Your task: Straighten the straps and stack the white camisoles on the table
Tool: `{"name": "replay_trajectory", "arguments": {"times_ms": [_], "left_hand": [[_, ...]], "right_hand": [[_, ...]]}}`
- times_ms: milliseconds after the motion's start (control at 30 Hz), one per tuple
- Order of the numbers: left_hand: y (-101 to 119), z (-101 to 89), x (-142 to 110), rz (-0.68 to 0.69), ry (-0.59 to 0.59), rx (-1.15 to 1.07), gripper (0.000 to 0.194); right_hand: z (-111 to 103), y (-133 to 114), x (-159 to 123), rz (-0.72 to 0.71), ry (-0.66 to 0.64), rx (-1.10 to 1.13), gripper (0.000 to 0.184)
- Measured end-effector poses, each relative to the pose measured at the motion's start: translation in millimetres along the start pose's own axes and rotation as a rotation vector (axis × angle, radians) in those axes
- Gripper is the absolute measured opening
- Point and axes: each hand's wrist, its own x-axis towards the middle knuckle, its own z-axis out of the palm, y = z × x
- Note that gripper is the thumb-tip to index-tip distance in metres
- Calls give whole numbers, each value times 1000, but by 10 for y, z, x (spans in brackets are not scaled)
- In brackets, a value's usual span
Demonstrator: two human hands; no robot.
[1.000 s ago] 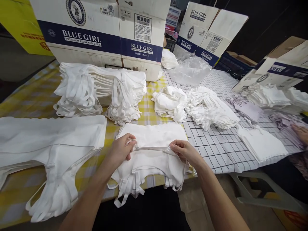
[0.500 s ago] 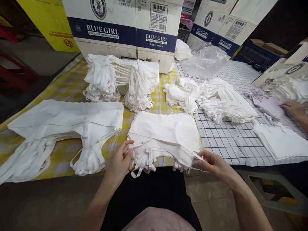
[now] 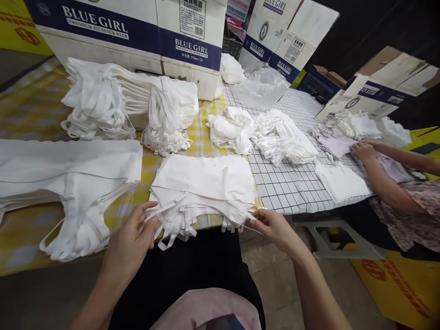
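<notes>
Left fingers [image 3: 153, 205]: curved, tips a little parted; left strap [image 3: 161, 211] caught between them.
Right fingers [image 3: 256, 222]: thumb and forefinger nearly together, pinching right strap [image 3: 246, 212].
Garment: white, strapped, topmost on the middle stack [image 3: 202, 174]; body flat, both straps drawn outward off its sides.
Middle stack: at the table's near edge, lower straps hanging over it.
Left hand [image 3: 130, 233]: at the near edge, between middle and left stacks; fingers pointing forward and inward, forearm rising from lower left.
Right hand [image 3: 275, 229]: just off the near edge, right of the middle stack; fingers pointing inward, wrist nearly straight.
Room, left: strip of yellow checked cloth [image 3: 147, 160] between the stacks, narrow.
Room, right: grid cloth [image 3: 285, 190] from the middle stack to the flat white stack [image 3: 340, 181], wider, open along the near edge.
Left stack [image 3: 30, 158]: white garments, straps at the near edge.
Behind: tall strapped stack [image 3: 135, 94], crumpled white pile [image 3: 229, 128], fanned white pile [image 3: 283, 135].
Far side: beer carton [image 3: 137, 41], clear plastic bag [image 3: 263, 87].
Right side: co-worker's hands [image 3: 364, 150] at lilac cloth [image 3: 335, 144].
</notes>
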Motion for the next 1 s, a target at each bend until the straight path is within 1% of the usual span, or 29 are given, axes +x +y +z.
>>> {"name": "replay_trajectory", "arguments": {"times_ms": [100,167,267,367,433,533,567,633,700,767,867,933,1000], "left_hand": [[-17,-17,-20,38,20,230,38],[-34,-10,-22,75,27,337,39],[-42,24,-19,91,-16,397,40],[-6,56,-23,102,-19,437,39],[34,69,-27,121,-7,461,38],[96,75,-22,126,-11,467,38],[114,74,-17,126,-17,467,38],[143,71,-3,121,-23,475,39],[161,72,10,116,-26,489,39],[165,78,16,118,-25,497,40],[141,80,20,127,-27,499,42],[109,52,40,124,-66,500,45],[79,-5,97,148,-102,494,47]], "right_hand": [[42,-8,-57,-30,-31,19,17],[104,-1,-87,-39,-41,33,17],[251,21,-109,-23,5,22,18],[443,47,-99,12,22,72,27],[577,70,-78,70,-23,200,31],[760,110,-50,187,-118,492,32],[812,121,-46,212,-125,588,31],[900,136,-52,231,-88,735,31],[967,138,-73,219,-30,801,30],[1008,131,-102,196,6,799,28],[998,112,-148,159,35,717,27],[922,107,-174,127,40,606,26],[785,114,-183,88,55,453,19]]}}
